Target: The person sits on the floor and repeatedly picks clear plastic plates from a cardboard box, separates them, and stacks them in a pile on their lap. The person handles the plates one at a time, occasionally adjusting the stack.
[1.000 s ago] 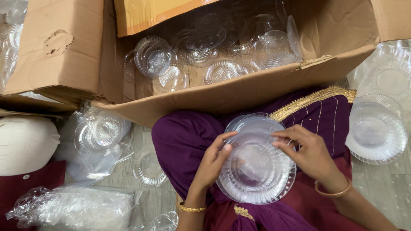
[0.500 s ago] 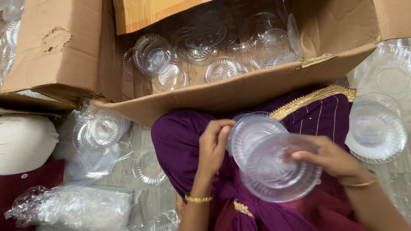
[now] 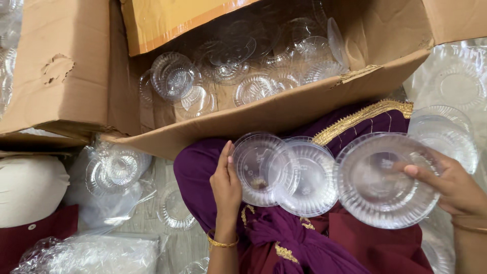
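Pale floor shows at lower left of the frame, strewn with plastic bags (image 3: pixel 86 253) of clear dishes, and a big cardboard box (image 3: pixel 264 114) of loose clear plates fills the top. At centre, over a purple lap (image 3: pixel 203 167), the left hand (image 3: pixel 226 183) stands edge-on with fingers together, thumb hooked on the rim of a small clear plate (image 3: pixel 256 168) which overlaps a second plate (image 3: pixel 308 177) just beside it. At right the right hand (image 3: pixel 451 185) pinches a wider plate (image 3: pixel 385 180) by its far rim, fingertips inside the bowl, thumb hidden beneath, held well off the pair. A stack of plates (image 3: pixel 446 134) sits at right of the frame, just behind that hand. Separating nested plates like these goes best, by my judgement, with a grip at the rim only and a slight twist so the thin plastic does not crack or drag its neighbour along; each plate should come level, not tilted. Against the frame half a second ago, the wide plate has swung further right, clear of the others, and the left hand has opened the remaining pair so that two plates now show where one did
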Available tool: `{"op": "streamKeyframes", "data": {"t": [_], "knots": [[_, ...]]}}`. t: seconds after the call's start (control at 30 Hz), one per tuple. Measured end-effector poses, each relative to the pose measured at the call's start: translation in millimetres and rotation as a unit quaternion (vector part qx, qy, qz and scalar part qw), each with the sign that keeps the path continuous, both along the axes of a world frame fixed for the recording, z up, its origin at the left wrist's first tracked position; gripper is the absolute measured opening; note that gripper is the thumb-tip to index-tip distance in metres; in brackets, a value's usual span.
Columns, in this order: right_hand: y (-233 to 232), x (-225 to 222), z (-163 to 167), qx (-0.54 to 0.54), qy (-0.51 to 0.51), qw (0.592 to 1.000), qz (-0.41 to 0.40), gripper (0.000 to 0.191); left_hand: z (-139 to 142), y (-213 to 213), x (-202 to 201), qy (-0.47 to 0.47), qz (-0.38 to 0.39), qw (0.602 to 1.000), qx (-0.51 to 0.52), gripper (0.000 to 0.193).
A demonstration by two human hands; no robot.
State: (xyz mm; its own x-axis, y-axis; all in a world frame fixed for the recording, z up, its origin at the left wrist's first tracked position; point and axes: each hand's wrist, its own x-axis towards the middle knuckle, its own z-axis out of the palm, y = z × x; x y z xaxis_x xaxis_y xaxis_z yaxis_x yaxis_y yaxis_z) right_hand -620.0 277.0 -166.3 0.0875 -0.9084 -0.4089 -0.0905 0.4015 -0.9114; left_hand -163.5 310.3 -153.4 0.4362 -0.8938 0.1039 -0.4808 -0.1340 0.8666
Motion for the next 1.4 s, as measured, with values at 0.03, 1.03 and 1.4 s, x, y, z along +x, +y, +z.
{"op": "streamKeyframes", "data": {"t": [0.03, 1.03, 1.4], "knots": [[-0.1, 5.5, 1.2, -0.01, -0.002, 1.0, 0.01, 0.062, -1.7, 1.3, -0.5, -0.022, -0.018, 0.999, -0.039, 0.035], [55.5, 69.7, -33.8, 0.096, -0.238, 0.965, 0.059, 0.05, 19.7, 8.8, -11.8, 0.096, -0.09, 0.986, -0.104, 0.014], [58.2, 82.4, -31.0, 0.028, -0.202, 0.971, 0.125, 0.051, -2.5, 2.5, -34.8, -0.112, -0.133, 0.981, -0.086, 0.04]]}}
